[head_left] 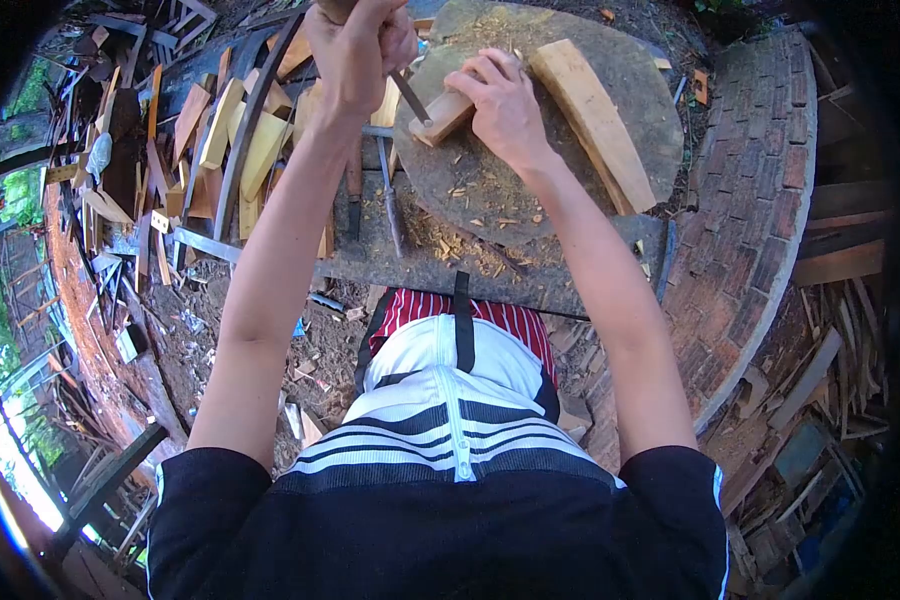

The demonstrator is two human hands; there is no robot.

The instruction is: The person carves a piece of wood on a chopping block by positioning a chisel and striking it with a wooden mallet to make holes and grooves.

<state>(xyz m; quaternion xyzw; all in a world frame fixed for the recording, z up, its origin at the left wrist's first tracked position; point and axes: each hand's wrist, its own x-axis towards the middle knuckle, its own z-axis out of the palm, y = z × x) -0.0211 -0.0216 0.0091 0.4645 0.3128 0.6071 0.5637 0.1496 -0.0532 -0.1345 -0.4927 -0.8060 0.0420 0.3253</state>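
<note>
At the top, my left hand (358,50) is wrapped round the handle of a chisel, whose metal blade (410,97) slants down to the right. The blade's tip meets the left end of a small wooden block (442,118). My right hand (500,95) grips that block from its right side, fingers bent over the top. Both lie over a round wooden work surface (450,190) strewn with chips. Right of my right hand, a longer wooden beam (600,125) rests at a slant on the same surface.
Two hand tools, one a dark metal rod (391,205), lie left of the round surface. Wood offcuts (220,125) are heaped at the left. A curved brick wall (745,210) stands at the right. Shavings (470,255) cover the near edge.
</note>
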